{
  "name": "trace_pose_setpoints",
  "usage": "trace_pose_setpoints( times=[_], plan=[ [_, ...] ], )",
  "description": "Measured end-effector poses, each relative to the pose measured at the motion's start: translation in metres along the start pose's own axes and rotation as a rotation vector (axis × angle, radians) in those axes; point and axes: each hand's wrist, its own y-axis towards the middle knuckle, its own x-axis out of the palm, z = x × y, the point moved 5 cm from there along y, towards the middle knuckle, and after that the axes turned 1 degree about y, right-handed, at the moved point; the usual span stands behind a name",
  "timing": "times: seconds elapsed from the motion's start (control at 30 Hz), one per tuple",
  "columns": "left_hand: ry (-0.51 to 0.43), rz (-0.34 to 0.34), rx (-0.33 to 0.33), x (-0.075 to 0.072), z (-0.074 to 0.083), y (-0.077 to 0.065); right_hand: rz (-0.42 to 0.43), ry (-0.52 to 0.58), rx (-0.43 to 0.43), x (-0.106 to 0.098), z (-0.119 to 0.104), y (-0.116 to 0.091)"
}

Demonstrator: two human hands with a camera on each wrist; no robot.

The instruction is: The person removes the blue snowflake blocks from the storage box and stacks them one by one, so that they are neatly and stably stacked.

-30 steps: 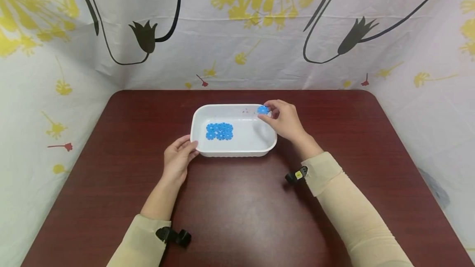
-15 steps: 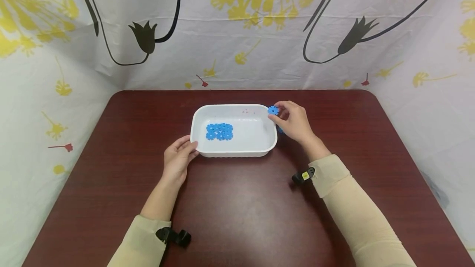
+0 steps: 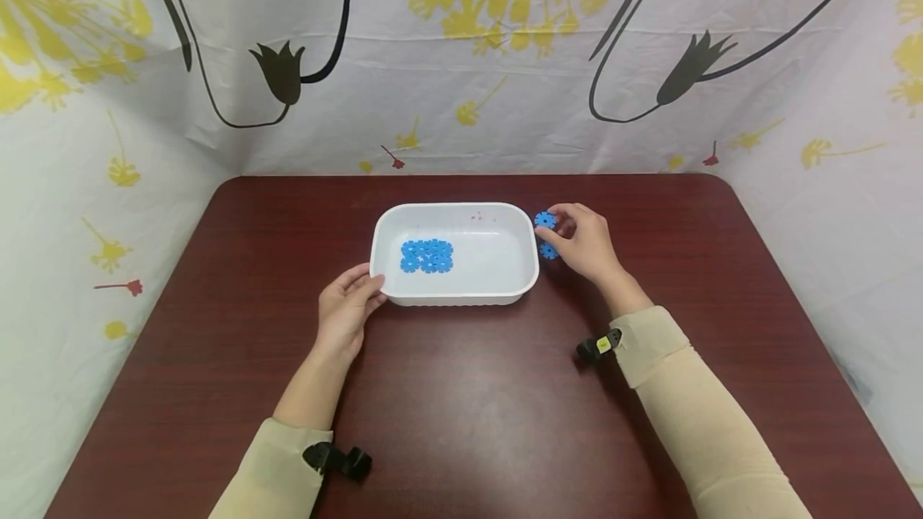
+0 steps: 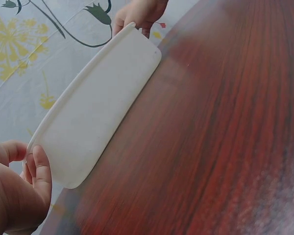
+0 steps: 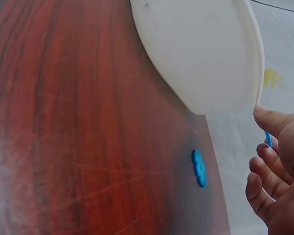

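A white rectangular tray (image 3: 461, 289) stands toward the back of the table, and several blue snowflake discs (image 3: 426, 255) lie together in its left half. My left hand (image 3: 344, 311) grips the tray's front left corner, thumb over the rim. Just outside the tray's right end, my right hand (image 3: 586, 245) pinches a blue snowflake disc (image 3: 545, 219) between thumb and fingers; only its edge shows in the right wrist view. Another blue snowflake disc (image 5: 199, 168) lies on the table below that hand, partly covered by it in the head view.
The dark red wooden table (image 3: 461, 391) extends around the tray on all sides. A white cloth (image 3: 461, 126) printed with flowers hangs behind the table and along both sides. Black wrist cameras (image 3: 339, 461) are strapped over the beige sleeves.
My right hand has moved right with the pinched snowflake disc, from over the tray's back right corner to outside its right end. The disc on the table has come into view. My left hand stays put.
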Motion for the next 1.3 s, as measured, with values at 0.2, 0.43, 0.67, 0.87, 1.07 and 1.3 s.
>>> trace_pose_setpoints(
  times=[0.2, 0.43, 0.67, 0.87, 1.07, 1.3],
  plan=[
    [0.005, 0.005, -0.005, 0.000, 0.000, -0.001, -0.036, -0.017, 0.033, 0.004, 0.009, -0.005],
    [0.002, 0.001, -0.007, 0.000, 0.001, -0.001, -0.075, -0.031, 0.046, 0.007, 0.024, -0.009],
    [0.002, 0.001, 0.002, 0.001, 0.001, 0.000, -0.137, -0.049, 0.038, 0.009, 0.033, -0.014],
    [0.003, 0.002, 0.007, 0.001, 0.001, 0.000, -0.187, -0.053, 0.047, 0.012, 0.038, -0.017],
    [0.008, 0.008, 0.003, 0.000, 0.001, -0.001, -0.229, -0.057, 0.065, 0.014, 0.041, -0.017],
    [0.010, 0.010, -0.009, 0.000, 0.001, -0.001, -0.244, -0.066, 0.065, 0.014, 0.041, -0.017]
  ],
)
